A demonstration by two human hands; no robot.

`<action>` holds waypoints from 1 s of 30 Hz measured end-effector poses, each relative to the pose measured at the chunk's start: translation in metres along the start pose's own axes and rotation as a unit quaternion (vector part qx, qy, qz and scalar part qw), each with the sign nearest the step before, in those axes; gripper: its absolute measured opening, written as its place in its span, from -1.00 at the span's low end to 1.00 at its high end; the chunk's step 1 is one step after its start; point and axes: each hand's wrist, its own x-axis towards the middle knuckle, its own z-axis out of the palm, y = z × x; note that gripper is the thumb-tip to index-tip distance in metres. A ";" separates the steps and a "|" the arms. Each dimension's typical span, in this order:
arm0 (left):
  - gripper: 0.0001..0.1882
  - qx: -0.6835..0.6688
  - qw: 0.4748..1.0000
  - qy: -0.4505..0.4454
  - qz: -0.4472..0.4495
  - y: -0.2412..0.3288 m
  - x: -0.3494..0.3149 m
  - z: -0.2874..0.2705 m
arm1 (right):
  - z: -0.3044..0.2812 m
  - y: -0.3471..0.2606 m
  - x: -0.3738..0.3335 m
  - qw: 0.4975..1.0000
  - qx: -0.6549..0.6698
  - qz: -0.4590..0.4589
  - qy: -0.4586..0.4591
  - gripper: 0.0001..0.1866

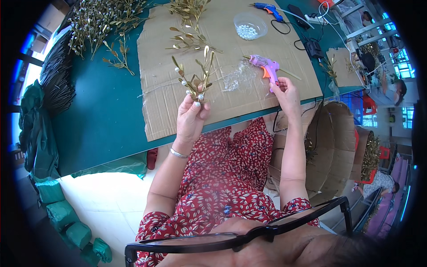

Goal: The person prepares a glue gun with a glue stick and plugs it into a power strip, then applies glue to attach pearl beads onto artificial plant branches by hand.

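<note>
My left hand (191, 115) pinches a gold artificial leaf sprig (196, 80) by its lower stem, with white pearl beads among its leaves. The sprig stands roughly upright over the cardboard sheet (164, 120). On the right, my right hand (287, 95) has its fingers around the handle of a pink-purple hot glue gun (266, 66) with an orange trigger. Its nozzle points to the upper left, and a glue stick shows at its back. Beside the nozzle lies a tangle of clear glue strings (241, 76). Two more gold sprigs (192, 41) rest on the cardboard beyond my left hand.
A clear bowl of white beads (247, 32) stands at the far side, near a blue glue gun (269, 10) and a power adapter (314, 47) with cords. Beaded sprigs (100, 22) and dark stems (58, 75) pile up at left. Cardboard boxes (336, 142) stand at right; other people sit beyond.
</note>
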 end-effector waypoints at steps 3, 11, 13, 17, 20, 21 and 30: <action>-0.61 0.003 1.000 0.019 0.001 0.000 -0.001 0.002 | 0.004 -0.002 0.002 0.999 -0.047 0.011 0.000 -0.62; -0.55 0.030 0.999 0.032 -0.004 0.003 -0.002 0.011 | 0.010 -0.003 0.017 0.988 -0.152 0.030 -0.001 -0.61; -0.53 0.033 0.999 0.030 -0.008 0.003 -0.003 0.009 | 0.011 -0.002 0.020 0.990 -0.133 0.042 -0.010 -0.64; -0.53 0.036 0.999 0.020 -0.009 0.002 -0.002 0.008 | 0.016 -0.003 0.016 0.977 -0.199 -0.051 0.052 -0.68; -0.52 0.037 0.999 0.026 -0.018 0.000 -0.001 0.010 | 0.019 -0.013 0.002 0.977 -0.170 -0.076 0.107 -0.59; -0.53 0.039 0.999 0.031 -0.014 0.001 -0.002 0.009 | 0.020 -0.016 0.000 0.980 -0.144 -0.064 0.120 -0.59; -0.59 0.019 0.999 0.028 0.007 0.000 -0.002 0.008 | 0.014 -0.006 0.016 0.985 -0.160 0.015 0.057 -0.66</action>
